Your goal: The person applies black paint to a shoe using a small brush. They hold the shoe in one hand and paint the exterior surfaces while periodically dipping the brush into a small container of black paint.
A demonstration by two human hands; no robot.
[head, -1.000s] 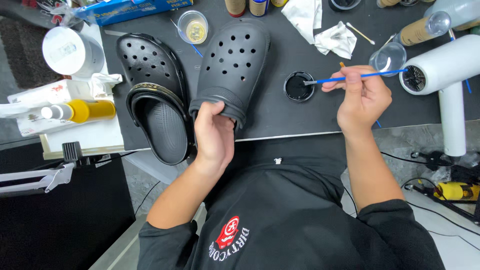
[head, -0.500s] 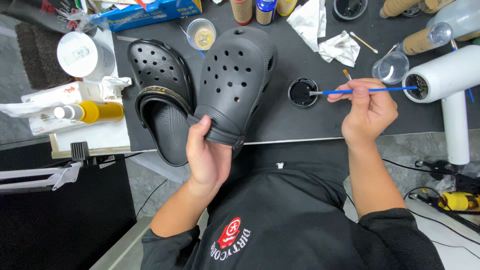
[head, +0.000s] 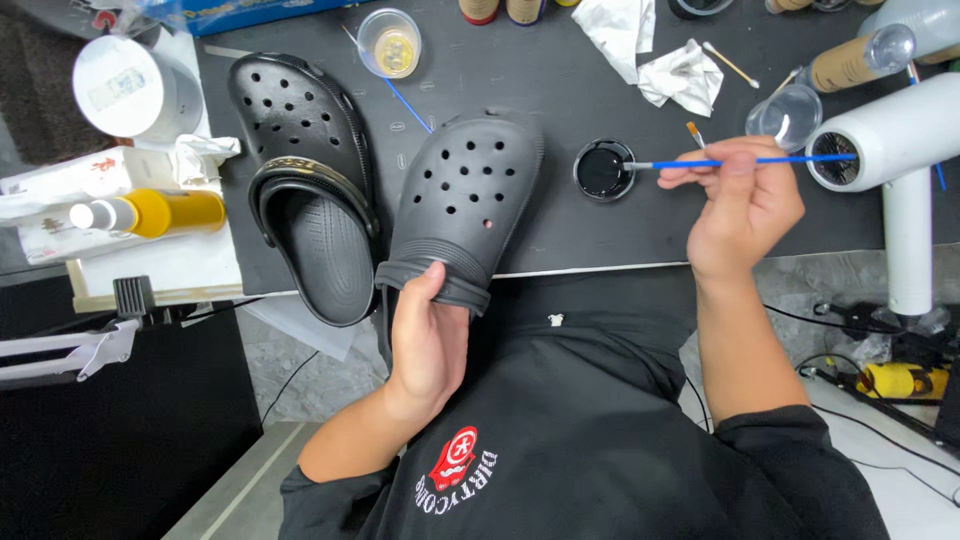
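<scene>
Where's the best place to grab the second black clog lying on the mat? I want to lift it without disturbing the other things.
Probably the heel end of the second clog, from the near edge. Its heel overhangs the mat, open and clear of the left hand, so fingers can hook inside the opening.

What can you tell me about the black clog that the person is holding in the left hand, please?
The black clog looks like matte moulded foam or rubber, with rows of round vent holes over a rounded toe and a ribbed heel strap folded across its opening. It lies top up, toe pointing away from the person, the toe end over the dark table mat and the heel past the table edge. The left hand grips the heel end, thumb on the strap. A second clog lies close beside it.
</scene>
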